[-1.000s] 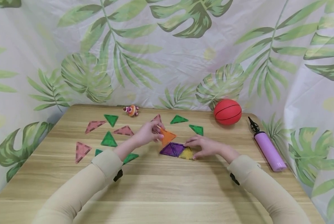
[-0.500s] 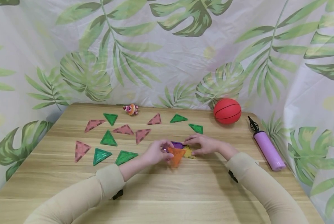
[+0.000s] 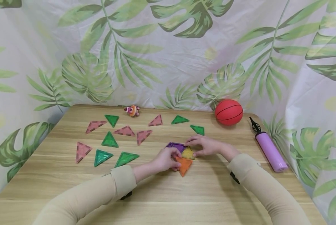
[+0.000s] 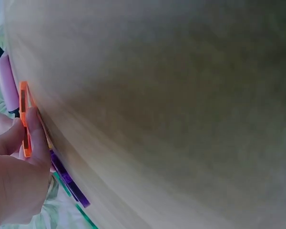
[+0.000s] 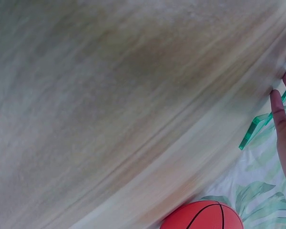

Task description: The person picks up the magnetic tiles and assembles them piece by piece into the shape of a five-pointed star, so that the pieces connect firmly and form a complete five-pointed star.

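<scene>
My left hand (image 3: 165, 158) pinches an orange triangular magnetic tile (image 3: 185, 166) between thumb and fingers. The left wrist view shows the orange tile (image 4: 24, 114) edge-on in that grip. Its upper edge lies right by the lower edge of a yellow triangular tile (image 3: 188, 152). Left of the yellow tile are purple triangular tiles (image 3: 178, 146), partly hidden behind the left hand. My right hand (image 3: 204, 145) rests its fingertips at the yellow tile's right side and at the purple edge above it. In the right wrist view, only the fingers (image 5: 278, 109) and part of that hand show.
Several green triangular tiles (image 3: 109, 139) and pink ones (image 3: 83, 152) lie spread over the left and back of the table (image 3: 168, 200). A small toy figure (image 3: 132, 110) stands at the back edge. On the right are a red ball (image 3: 229, 112) and a purple hand pump (image 3: 270, 151).
My left hand has carried the orange tile from above the purple tiles down and right, to just below the yellow tile. The right hand has stayed nearly still by the yellow tile.
</scene>
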`<state>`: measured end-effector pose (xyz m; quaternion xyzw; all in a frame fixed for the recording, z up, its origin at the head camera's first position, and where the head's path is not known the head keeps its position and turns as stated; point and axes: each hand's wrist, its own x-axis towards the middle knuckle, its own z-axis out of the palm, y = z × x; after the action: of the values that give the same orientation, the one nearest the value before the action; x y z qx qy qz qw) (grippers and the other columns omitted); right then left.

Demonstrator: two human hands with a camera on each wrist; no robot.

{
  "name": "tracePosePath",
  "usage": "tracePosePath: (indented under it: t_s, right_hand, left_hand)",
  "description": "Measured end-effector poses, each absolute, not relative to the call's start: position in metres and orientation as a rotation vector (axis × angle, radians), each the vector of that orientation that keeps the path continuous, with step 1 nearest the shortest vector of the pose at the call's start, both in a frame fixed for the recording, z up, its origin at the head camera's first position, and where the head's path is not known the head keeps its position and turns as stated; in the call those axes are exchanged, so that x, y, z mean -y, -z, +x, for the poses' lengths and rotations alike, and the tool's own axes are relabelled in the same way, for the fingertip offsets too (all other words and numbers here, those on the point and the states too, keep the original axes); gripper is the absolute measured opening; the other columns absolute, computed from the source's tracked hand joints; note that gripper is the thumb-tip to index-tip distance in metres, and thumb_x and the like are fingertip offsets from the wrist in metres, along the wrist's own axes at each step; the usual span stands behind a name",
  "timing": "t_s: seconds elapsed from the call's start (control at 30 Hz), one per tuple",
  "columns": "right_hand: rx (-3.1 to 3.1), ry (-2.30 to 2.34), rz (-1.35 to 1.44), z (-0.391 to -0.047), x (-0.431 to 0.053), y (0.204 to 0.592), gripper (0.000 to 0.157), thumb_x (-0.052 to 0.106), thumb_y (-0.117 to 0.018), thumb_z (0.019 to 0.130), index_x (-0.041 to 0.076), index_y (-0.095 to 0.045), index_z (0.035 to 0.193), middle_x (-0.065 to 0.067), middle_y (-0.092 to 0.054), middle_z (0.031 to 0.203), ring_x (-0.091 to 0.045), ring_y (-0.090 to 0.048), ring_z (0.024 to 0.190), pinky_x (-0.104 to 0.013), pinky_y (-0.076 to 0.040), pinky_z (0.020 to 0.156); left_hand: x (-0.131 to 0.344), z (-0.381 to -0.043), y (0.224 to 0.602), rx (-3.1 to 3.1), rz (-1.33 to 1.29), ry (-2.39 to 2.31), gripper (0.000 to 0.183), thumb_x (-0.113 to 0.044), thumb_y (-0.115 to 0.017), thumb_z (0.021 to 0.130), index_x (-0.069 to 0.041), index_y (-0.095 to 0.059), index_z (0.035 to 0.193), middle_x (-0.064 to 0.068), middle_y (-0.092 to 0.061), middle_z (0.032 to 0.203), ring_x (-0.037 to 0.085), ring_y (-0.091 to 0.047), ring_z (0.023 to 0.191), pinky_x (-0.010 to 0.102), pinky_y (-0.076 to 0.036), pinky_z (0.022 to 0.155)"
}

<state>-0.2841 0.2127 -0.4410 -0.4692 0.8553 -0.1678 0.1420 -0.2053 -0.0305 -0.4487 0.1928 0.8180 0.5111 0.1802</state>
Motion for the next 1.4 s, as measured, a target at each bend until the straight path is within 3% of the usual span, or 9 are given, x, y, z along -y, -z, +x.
tracePosePath:
  t_s: [0.17,0.33,0.83,1.4]
  right_hand:
    - [-2.465,0.485,-1.340,-0.283,-0.213,0.442,0.051,0.025,-0.068,0.087,0.013,-0.054,0.134,-0.010,-0.049,0.137,-0.029,-0.038,0.130,-0.050,-0.031,0.107]
    - [-2.465,0.479,-1.333,-0.283,-0.213,0.441,0.051,0.026,-0.068,0.088,0.013,-0.053,0.135,-0.012,-0.047,0.139,-0.029,-0.038,0.132,-0.051,-0.031,0.107]
    - [-2.467,0.469,-1.355,-0.283,-0.213,0.441,0.051,0.026,-0.067,0.088,0.012,-0.053,0.135,-0.013,-0.047,0.139,-0.030,-0.037,0.132,-0.051,-0.031,0.107]
    - [-2.476,0.458,-1.357,-0.281,-0.212,0.440,0.050,0.024,-0.067,0.088,0.010,-0.054,0.134,-0.013,-0.047,0.139,-0.030,-0.038,0.131,-0.050,-0.031,0.107]
  left_hand:
    - [0.031,-0.210,0.452,-2.542,0.781,-1.205,0.023,-0.010,-0.080,0.074,-0.005,-0.065,0.090,0.004,-0.066,0.083,0.010,-0.054,0.066,0.021,-0.046,0.060]
    - [0.030,-0.210,0.454,-2.597,0.865,-1.125,0.024,-0.015,-0.081,0.073,-0.007,-0.067,0.091,0.003,-0.068,0.087,0.013,-0.056,0.073,0.022,-0.044,0.064]
    - [0.024,-0.207,0.454,-2.721,0.944,-1.030,0.023,-0.022,-0.084,0.070,-0.009,-0.072,0.085,0.001,-0.067,0.083,0.014,-0.052,0.078,0.025,-0.042,0.071]
    - [0.020,-0.218,0.450,-2.757,0.892,-0.961,0.023,-0.026,-0.084,0.070,-0.013,-0.070,0.083,-0.001,-0.056,0.074,0.010,-0.044,0.070,0.023,-0.038,0.063]
